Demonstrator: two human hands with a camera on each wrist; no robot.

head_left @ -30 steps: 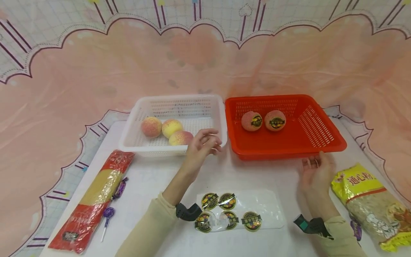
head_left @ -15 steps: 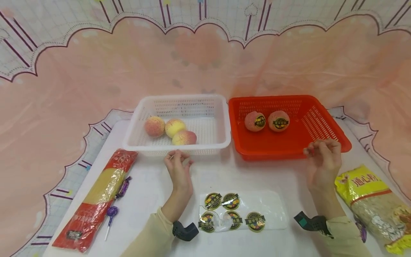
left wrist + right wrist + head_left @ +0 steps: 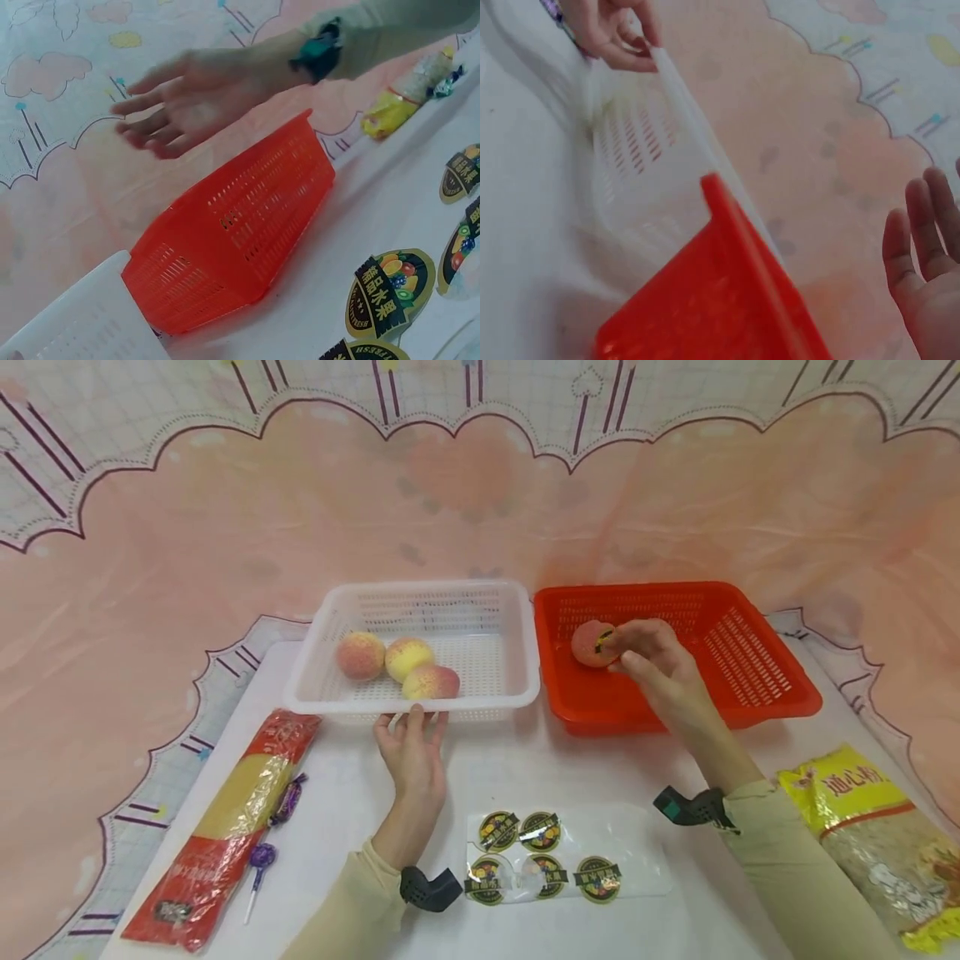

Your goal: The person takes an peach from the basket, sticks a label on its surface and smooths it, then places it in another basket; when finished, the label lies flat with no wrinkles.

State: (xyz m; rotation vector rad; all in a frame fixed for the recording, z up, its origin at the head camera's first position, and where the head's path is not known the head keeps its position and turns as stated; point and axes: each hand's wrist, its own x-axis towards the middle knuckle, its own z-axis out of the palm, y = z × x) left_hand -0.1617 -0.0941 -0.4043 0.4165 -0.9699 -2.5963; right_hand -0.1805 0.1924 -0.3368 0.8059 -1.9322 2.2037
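Note:
My left hand (image 3: 415,760) is at the front of the white basket (image 3: 495,700), its fingertips touching the rim and outer wall. Several yellow-and-pink peaches (image 3: 361,657) lie in that basket. Above the red basket (image 3: 750,689) hovers my right hand (image 3: 660,664), fingers spread loosely with nothing between them; the left wrist view shows this hand (image 3: 199,97) with its fingers extended. One peach (image 3: 587,643) with a black-and-gold sticker sits just left of the fingertips. The other peach in the red basket is hidden behind the hand.
A clear sheet (image 3: 630,843) with several round fruit stickers lies at the front centre. To the left are a red-and-yellow packet (image 3: 225,827), a wrapped candy (image 3: 288,800) and a lollipop (image 3: 262,857). A yellow pasta bag (image 3: 877,835) is on the right.
My right hand has moved left from the red basket's front right corner to over its peaches. My left hand has come back left from the white basket's right side to its front rim.

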